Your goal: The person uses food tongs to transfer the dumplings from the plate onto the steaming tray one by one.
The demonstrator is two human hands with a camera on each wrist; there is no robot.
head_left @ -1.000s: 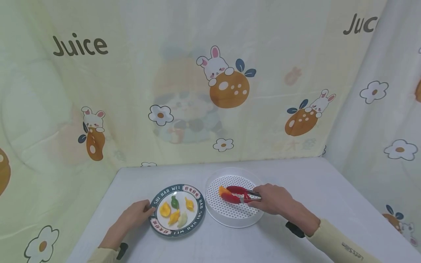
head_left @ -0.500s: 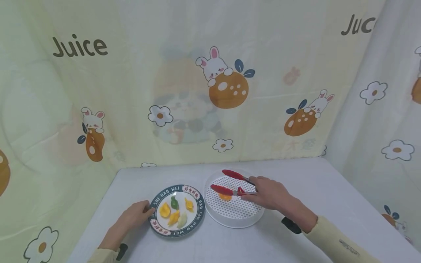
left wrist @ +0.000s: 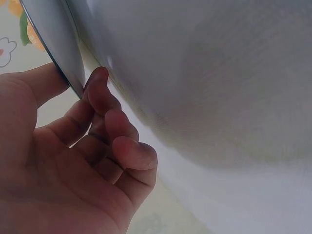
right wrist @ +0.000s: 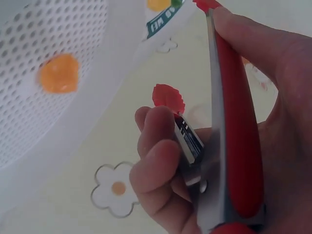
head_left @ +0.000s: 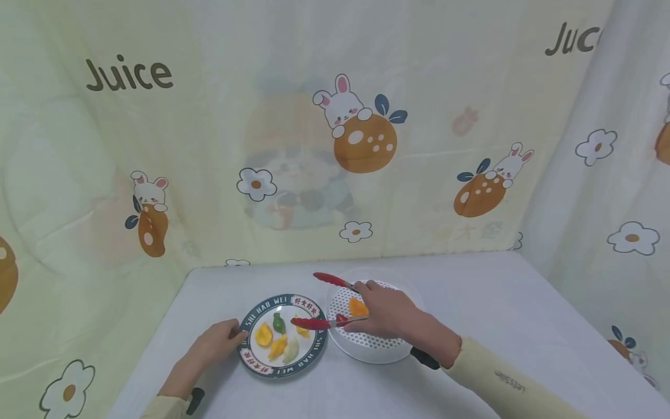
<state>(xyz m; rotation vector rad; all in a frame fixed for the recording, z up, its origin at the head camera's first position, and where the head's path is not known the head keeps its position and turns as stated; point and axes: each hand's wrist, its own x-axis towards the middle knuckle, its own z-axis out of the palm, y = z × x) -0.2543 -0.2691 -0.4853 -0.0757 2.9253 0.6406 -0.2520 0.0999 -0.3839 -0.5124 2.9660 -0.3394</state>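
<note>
My left hand (head_left: 217, 343) pinches the left rim of a plate (head_left: 285, 371) with a dark green lettered border; the left wrist view shows thumb and forefinger on its edge. Several small dumplings lie on it: a yellow one (head_left: 263, 334), a green one (head_left: 278, 323), an orange one (head_left: 277, 348) and a pale one (head_left: 290, 350). In my right hand (head_left: 387, 311) are red-tipped tongs (head_left: 309, 323), arms spread apart with nothing between. The near tip covers part of another yellow dumpling (head_left: 303, 331). An orange dumpling (right wrist: 59, 73) lies in the white perforated steamer tray (head_left: 366, 354).
The tray stands right beside the plate on a white-covered table (head_left: 471, 302). Behind and at the sides hangs a pale curtain (head_left: 293, 128) printed with rabbits, fruit and flowers. My right forearm and hand hide part of the tray.
The tongs opened and let go of the orange dumpling in the tray. My right hand then moved left with them, until their near tip is over the plate. My left hand stayed put.
</note>
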